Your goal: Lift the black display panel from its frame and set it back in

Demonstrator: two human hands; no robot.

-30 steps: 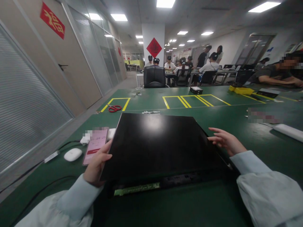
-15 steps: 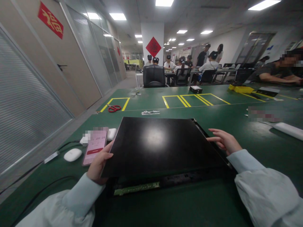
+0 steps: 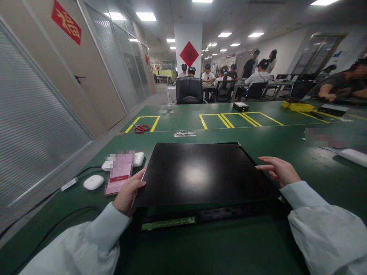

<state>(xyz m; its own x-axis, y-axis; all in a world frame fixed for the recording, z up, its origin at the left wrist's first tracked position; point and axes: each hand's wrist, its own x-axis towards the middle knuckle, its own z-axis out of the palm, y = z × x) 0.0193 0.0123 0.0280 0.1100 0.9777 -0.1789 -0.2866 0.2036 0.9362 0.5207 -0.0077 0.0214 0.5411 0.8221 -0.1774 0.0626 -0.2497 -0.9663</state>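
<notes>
A large black glossy panel (image 3: 197, 173) lies almost flat over a dark frame (image 3: 229, 212) on the green table (image 3: 200, 248), with a thin green circuit strip (image 3: 168, 224) showing below its near edge. My left hand (image 3: 129, 194) grips the panel's left edge, thumb on top and fingers underneath. My right hand (image 3: 277, 170) rests at the panel's right edge with fingers stretched out, holding nothing.
A pink phone (image 3: 119, 173), a white earbud case (image 3: 138, 159) and a white mouse-like device (image 3: 93, 182) with a cable lie left of the panel. Red scissors (image 3: 141, 129) and a black box (image 3: 241, 106) sit farther back. Several people sit at distant tables.
The panel's far edge has come down, from tilted up to nearly flat on the frame. Both hands stayed at its side edges.
</notes>
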